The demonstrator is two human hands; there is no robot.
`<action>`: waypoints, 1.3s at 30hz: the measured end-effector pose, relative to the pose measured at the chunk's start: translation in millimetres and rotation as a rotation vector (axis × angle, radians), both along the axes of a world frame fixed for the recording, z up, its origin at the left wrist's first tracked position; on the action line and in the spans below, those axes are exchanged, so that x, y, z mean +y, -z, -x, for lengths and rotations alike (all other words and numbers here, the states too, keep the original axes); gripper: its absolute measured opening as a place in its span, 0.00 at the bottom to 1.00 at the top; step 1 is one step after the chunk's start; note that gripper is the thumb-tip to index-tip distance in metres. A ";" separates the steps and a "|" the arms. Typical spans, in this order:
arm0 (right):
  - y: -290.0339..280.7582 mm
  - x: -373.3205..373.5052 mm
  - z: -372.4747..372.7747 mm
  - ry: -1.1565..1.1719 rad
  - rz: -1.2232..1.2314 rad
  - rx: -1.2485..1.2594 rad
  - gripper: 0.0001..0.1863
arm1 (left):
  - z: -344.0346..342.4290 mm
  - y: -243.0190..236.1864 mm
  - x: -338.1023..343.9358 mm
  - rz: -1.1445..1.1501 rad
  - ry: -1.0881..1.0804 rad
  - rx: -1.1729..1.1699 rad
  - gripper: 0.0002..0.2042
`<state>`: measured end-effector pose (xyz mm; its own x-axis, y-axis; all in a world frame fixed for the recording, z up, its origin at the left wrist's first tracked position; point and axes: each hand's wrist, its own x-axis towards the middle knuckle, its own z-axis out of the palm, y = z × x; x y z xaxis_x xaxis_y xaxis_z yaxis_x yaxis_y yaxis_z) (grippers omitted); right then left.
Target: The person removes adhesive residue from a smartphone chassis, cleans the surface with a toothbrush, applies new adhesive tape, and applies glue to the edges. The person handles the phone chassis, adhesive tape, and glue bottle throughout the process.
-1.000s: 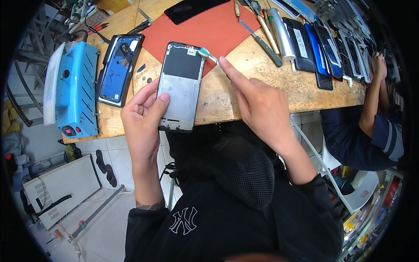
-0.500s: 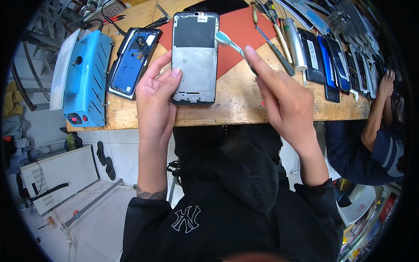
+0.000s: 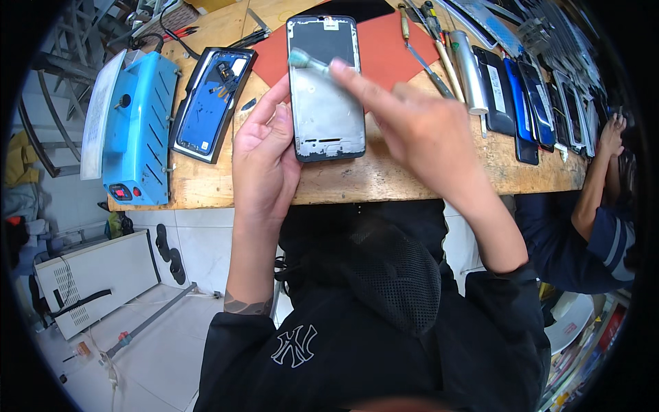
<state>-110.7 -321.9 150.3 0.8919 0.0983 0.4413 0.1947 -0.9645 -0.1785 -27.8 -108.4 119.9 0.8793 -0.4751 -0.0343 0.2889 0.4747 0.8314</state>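
Silver-grey metal faced upward on the phone panel point(image 3: 329, 113), which was held above the near part of the wooden desk point(image 3: 395, 185), its dark upper section pointing away from the person. The left hand point(image 3: 268, 147) grasped it by its left edge, thumb along the side and fingers reaching behind. The right hand point(image 3: 405, 123) gripped a small brush point(image 3: 299, 58), index finger stretched along the handle; its greenish bristles lay over the panel's upper left edge, though whether they pressed on the metal could not be told.

Beyond the panel spread a red mat point(image 3: 401, 55), with a black slab point(image 3: 364, 8) on its far part. To the left stood a light-blue machine point(image 3: 127, 144), and beside it a black tray point(image 3: 180, 141) held a blue phone shell point(image 3: 202, 120). A dark blue sliver point(image 3: 248, 104) lay near the left hand. To the right of the mat were a silver cylinder point(image 3: 469, 74) and a row of phones point(image 3: 525, 103). At far right showed a co-worker's hand point(image 3: 611, 135).
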 end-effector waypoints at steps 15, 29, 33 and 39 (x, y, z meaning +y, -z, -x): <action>-24.7 -6.0 1.3 0.021 0.007 -0.027 0.37 | -1.2 0.0 5.0 -0.012 -0.025 -0.057 0.23; -31.7 -71.4 9.8 -0.091 0.151 0.177 0.38 | -14.1 -6.8 18.6 -0.062 -0.034 -0.066 0.24; -32.8 -97.1 -14.7 0.056 -0.048 -0.194 0.25 | -7.2 -8.5 11.7 -0.110 -0.012 -0.068 0.25; -9.9 -106.4 -3.2 0.371 -0.023 0.001 0.20 | -9.6 -6.7 1.2 -0.203 0.019 -0.082 0.24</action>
